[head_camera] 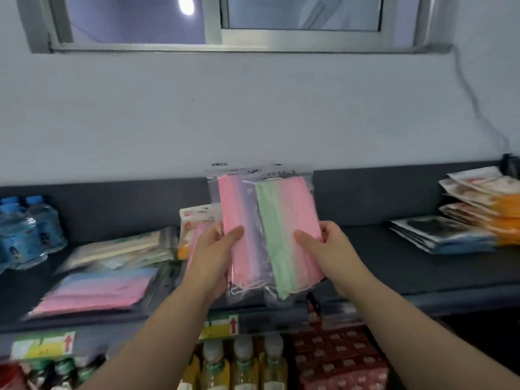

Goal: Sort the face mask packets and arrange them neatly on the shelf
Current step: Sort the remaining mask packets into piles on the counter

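Note:
Above the dark shelf (394, 266) I hold up two clear packets of face masks side by side. My left hand (213, 249) grips the pink and lilac packet (239, 209) at its lower left. My right hand (326, 246) grips the green and pink packet (284, 220) at its lower right. Behind my left hand another packet (192, 220) with an orange and white label is partly hidden. A pink and blue packet (98, 291) lies flat on the shelf at the left, with pale packets (126, 249) stacked behind it.
Water bottles (25, 232) stand at the shelf's far left. Stacks of dark, blue, orange and white packets (464, 220) sit at the right. Below the shelf edge are price tags (219, 326), yellow drink bottles (242, 364) and red boxes (337, 358).

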